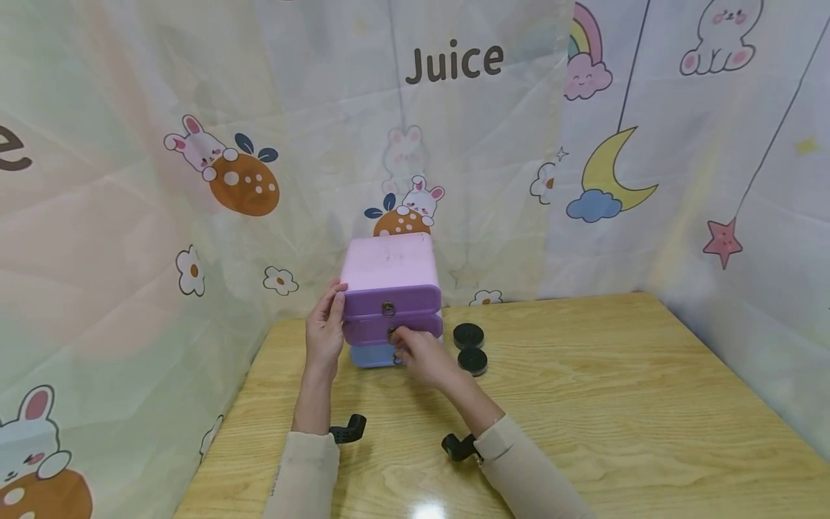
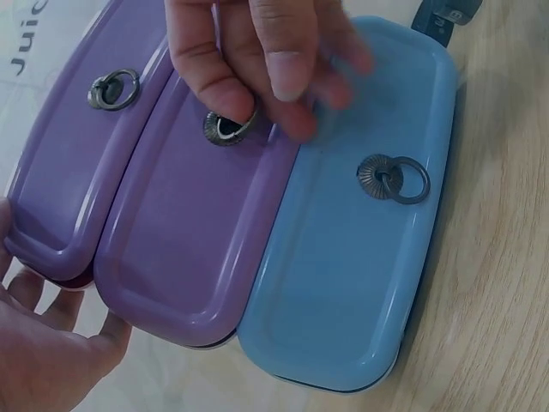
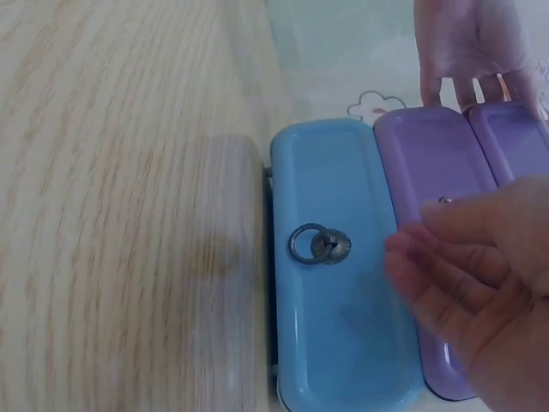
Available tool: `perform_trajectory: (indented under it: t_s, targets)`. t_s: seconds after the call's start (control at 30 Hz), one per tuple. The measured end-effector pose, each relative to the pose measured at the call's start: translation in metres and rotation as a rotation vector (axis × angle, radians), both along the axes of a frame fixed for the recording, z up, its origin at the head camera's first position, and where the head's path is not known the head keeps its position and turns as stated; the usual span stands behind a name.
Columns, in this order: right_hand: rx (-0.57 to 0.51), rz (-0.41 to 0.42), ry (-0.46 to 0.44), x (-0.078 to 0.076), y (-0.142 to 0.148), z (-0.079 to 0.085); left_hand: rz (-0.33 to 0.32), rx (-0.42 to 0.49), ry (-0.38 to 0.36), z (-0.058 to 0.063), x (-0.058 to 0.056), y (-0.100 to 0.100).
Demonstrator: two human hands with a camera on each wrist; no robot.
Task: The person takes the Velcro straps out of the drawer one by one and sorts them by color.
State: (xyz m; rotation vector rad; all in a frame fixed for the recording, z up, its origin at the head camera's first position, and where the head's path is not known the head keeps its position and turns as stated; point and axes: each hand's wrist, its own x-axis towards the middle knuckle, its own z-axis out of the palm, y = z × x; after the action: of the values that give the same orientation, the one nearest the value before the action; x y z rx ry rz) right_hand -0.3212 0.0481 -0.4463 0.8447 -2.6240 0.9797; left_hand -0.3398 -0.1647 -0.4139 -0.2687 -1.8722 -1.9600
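A small stacked drawer box [image 1: 389,263] has a pink top, two purple drawers and a blue drawer [image 2: 317,283] at the bottom. Each front carries a metal ring pull. My left hand [image 1: 324,335] rests against the box's left side, its fingers spread along the ends of the upper purple drawer [image 2: 77,172] and the middle purple drawer [image 2: 171,232]. At the middle drawer, my right hand [image 1: 424,357] pinches the ring pull [image 2: 214,130] with its fingertips. Below it, the blue drawer's ring pull [image 3: 322,245] hangs free. All three drawers look pushed in.
Two round black discs [image 1: 468,336] lie on the wooden table [image 1: 583,389], just right of the box. Behind the table hangs a printed cloth [image 1: 493,180] with rabbits and flowers. A black camera mount [image 1: 350,429] sticks out from the left wrist, another [image 1: 457,447] from the right.
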Motion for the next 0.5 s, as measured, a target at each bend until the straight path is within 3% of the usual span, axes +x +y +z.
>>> perform_trajectory:
  t_s: [0.23, 0.5]
  targets:
    - [-0.076, -0.015, 0.068, -0.0004, -0.0004, 0.0004, -0.006, 0.002, -0.001, 0.0008, 0.0003, 0.0007]
    - [-0.072, 0.000, 0.092, 0.0000, -0.0009, 0.0021, -0.003, -0.014, -0.014, 0.0004, 0.0006, -0.0009]
